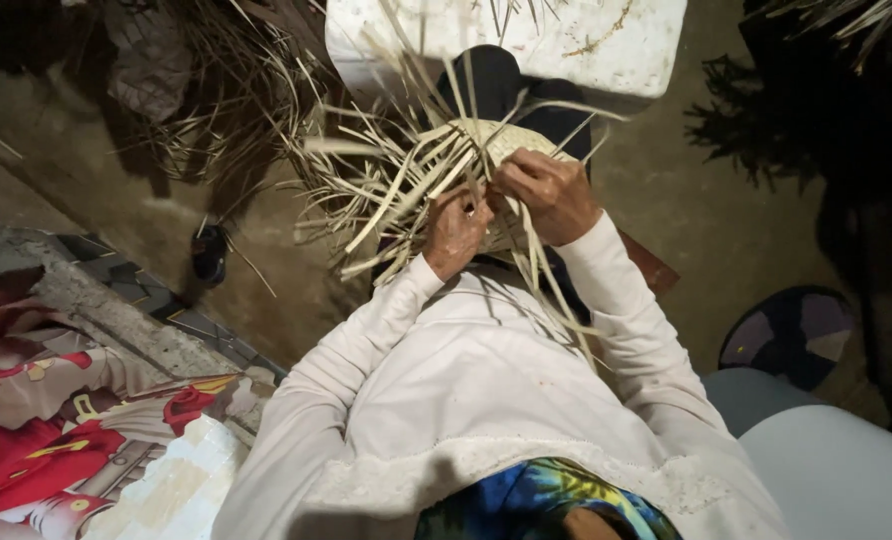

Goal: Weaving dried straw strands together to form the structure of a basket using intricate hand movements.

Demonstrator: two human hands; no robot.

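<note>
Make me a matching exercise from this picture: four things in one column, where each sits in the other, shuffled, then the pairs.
Things:
1. Pale woven straw piece
2. White foam box
3. Red patterned cloth
4. Dark sandal

Places:
A. Lower left corner
B. On the floor, left of the loose strips
C. Under both hands, centre
D. Top edge, beyond the hands

Pairs: 1-C, 2-D, 3-A, 4-B

One head-worn camera looks steeply down — close over the chest, both hands just ahead, floor (686, 200) beyond.
</note>
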